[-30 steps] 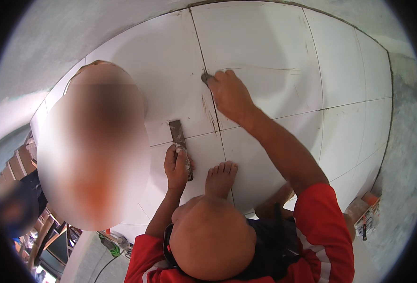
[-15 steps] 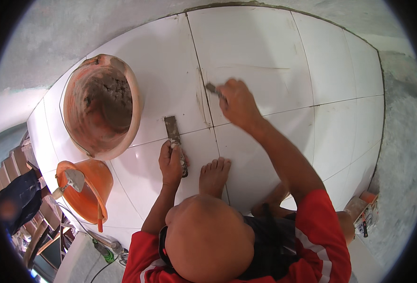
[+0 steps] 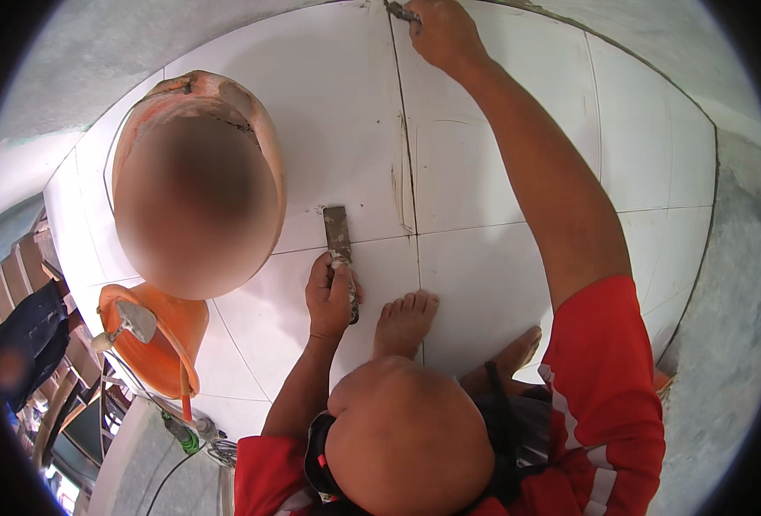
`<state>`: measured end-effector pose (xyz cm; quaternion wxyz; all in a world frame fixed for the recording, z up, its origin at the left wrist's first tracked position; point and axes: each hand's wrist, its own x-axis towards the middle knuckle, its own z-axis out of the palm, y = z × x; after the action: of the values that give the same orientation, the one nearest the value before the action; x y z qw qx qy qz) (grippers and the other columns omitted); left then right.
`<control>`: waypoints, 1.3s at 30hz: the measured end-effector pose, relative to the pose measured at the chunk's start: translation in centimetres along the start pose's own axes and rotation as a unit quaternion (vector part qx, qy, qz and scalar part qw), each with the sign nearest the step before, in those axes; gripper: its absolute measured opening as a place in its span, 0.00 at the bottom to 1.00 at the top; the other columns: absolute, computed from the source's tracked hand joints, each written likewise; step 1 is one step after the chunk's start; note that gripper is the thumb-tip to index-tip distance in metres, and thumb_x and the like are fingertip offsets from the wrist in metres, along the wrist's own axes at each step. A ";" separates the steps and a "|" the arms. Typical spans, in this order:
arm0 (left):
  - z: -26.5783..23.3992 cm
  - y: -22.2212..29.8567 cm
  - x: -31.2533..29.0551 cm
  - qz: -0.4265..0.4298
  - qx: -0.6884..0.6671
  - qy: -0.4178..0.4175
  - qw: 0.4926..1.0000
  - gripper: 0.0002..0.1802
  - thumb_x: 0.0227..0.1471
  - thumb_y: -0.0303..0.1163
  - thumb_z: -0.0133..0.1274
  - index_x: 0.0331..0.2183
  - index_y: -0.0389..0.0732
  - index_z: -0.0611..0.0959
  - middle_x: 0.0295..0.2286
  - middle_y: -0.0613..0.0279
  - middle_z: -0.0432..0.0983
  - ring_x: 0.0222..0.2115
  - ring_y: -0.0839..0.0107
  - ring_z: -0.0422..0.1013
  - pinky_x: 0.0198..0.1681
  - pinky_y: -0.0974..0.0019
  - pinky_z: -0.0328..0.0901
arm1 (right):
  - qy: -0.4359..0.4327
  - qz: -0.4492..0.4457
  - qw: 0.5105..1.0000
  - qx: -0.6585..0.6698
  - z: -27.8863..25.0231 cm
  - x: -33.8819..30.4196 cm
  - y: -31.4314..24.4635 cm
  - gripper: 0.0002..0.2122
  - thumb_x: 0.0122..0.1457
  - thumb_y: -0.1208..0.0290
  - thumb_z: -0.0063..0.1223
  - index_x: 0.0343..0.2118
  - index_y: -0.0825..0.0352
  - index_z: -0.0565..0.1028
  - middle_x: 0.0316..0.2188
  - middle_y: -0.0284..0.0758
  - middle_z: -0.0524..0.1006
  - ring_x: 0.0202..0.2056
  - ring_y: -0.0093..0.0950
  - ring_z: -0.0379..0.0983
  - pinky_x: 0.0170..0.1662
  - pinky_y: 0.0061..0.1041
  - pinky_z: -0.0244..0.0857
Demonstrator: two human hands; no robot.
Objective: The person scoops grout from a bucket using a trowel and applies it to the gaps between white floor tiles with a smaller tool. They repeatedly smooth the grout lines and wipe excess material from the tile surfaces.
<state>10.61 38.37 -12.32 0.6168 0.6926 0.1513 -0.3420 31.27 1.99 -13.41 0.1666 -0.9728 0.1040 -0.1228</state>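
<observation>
My left hand [image 3: 330, 294] is closed around the mortar-caked handle of a flat scraper [image 3: 336, 230], whose broad grey blade points away from me over the white tiles. Stretched far forward, my right hand [image 3: 446, 36] grips a small dirty scraper-like tool [image 3: 403, 13]. That tool is at the far end of the dark joint [image 3: 405, 129] between two large tiles, close to the wall; its exact kind is unclear. Grey smears run beside the joint. My bare foot [image 3: 405, 323] rests on the tiles just right of my left hand.
To the left stands a large mortar-stained bucket [image 3: 273, 198], its inside blurred. Nearer lies a tipped orange bucket [image 3: 193, 322] with a pointed trowel [image 3: 136, 320] across its rim. A cable with a green connector [image 3: 183, 434] is at lower left. Grey walls [image 3: 724, 284] border the tiles.
My right hand has moved forward along the joint with its tool, from the middle of the tiles to the wall end. My left hand still holds the scraper. The whole view has shifted slightly.
</observation>
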 end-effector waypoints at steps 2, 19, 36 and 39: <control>0.4 0.5 -0.1 -0.008 0.005 -0.002 1.000 0.13 0.63 0.26 0.43 0.47 0.32 0.72 0.22 0.64 0.71 0.18 0.77 0.68 0.22 0.70 0.65 | 0.032 -0.023 0.999 0.025 1.3 1.9 1.5 0.11 0.53 0.77 0.47 0.36 0.64 0.81 0.41 0.50 0.78 0.46 0.48 0.74 0.50 0.46 0.68; -0.1 -0.1 0.1 -0.027 -0.004 0.011 1.000 0.14 0.63 0.27 0.45 0.49 0.33 0.71 0.23 0.61 0.73 0.18 0.76 0.69 0.22 0.69 0.67 | -0.203 -0.101 0.974 0.015 -0.7 -5.5 -1.5 0.15 0.55 0.81 0.48 0.43 0.63 0.80 0.37 0.39 0.76 0.41 0.41 0.72 0.44 0.38 0.72; -0.1 -0.6 0.2 0.005 -0.006 -0.002 1.000 0.14 0.63 0.28 0.45 0.48 0.32 0.71 0.23 0.60 0.73 0.18 0.74 0.70 0.20 0.69 0.67 | -0.220 -0.019 0.967 0.131 -6.4 -23.0 -6.4 0.09 0.53 0.80 0.49 0.38 0.71 0.75 0.35 0.39 0.73 0.39 0.41 0.68 0.39 0.38 0.69; 0.3 -0.5 0.3 0.029 0.007 -0.008 1.000 0.13 0.62 0.27 0.45 0.47 0.33 0.72 0.22 0.61 0.73 0.17 0.75 0.69 0.19 0.70 0.65 | -0.170 0.039 0.984 0.025 -5.1 -23.3 -7.6 0.11 0.53 0.81 0.49 0.40 0.73 0.75 0.37 0.42 0.72 0.38 0.42 0.67 0.39 0.38 0.69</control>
<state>10.39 38.12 -12.86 0.6230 0.6982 0.1235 -0.3303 9.02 13.11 -10.87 0.2112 -0.9702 0.1087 0.0486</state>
